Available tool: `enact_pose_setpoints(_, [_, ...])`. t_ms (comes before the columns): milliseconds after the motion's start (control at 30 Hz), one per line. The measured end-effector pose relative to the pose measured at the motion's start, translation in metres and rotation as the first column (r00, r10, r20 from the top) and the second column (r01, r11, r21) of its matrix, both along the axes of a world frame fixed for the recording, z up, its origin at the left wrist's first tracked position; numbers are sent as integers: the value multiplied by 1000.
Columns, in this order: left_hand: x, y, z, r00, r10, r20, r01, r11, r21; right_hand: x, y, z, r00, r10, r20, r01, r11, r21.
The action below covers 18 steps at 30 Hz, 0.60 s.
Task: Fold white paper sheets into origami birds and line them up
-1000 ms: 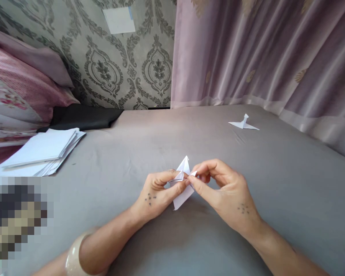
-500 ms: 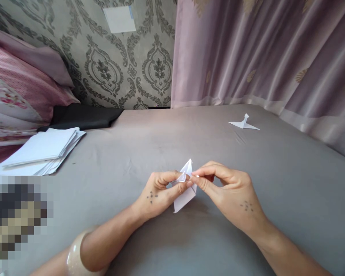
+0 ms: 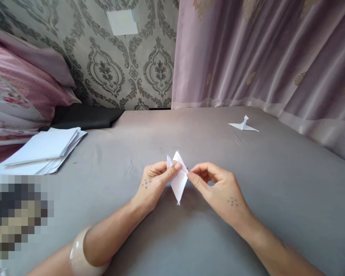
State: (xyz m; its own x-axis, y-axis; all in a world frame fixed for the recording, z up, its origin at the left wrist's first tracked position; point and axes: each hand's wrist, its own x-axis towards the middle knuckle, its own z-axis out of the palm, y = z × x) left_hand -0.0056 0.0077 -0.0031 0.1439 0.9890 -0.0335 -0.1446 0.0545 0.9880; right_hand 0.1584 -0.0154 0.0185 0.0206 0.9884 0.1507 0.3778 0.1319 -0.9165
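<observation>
A folded piece of white paper point(image 3: 179, 184), roughly diamond-shaped with a smaller flap on its left, is held up above the grey cloth. My left hand point(image 3: 155, 184) grips it from the left, thumb on the near face and the fingers partly hidden behind. My right hand point(image 3: 215, 184) pinches the paper's right corner between thumb and fingertips. Farther back on the right stands a folded white paper bird point(image 3: 243, 124), apart from both hands.
A stack of white paper sheets point(image 3: 43, 147) lies at the left, beside a black flat item point(image 3: 86, 117). Grey cloth point(image 3: 126, 142) covers the surface. Patterned wallpaper and a mauve curtain point(image 3: 235, 53) stand behind. The lower left corner is pixelated.
The folded paper has turned in my hands, so a wider diamond-shaped face shows. Both hands have shifted a little left, and my right fingers have moved to its right corner.
</observation>
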Motion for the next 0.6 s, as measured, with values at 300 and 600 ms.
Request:
enact_pose_setpoints(300, [4, -2, -1, 996, -87, 37, 84, 994, 70, -3, 4, -17, 995, -71, -75, 65, 995, -77])
enact_pose_setpoints(600, [-1, 16, -18, 961, -25, -276, 87, 973, 216, 2, 26, -41, 998, -63, -5, 62, 991, -122])
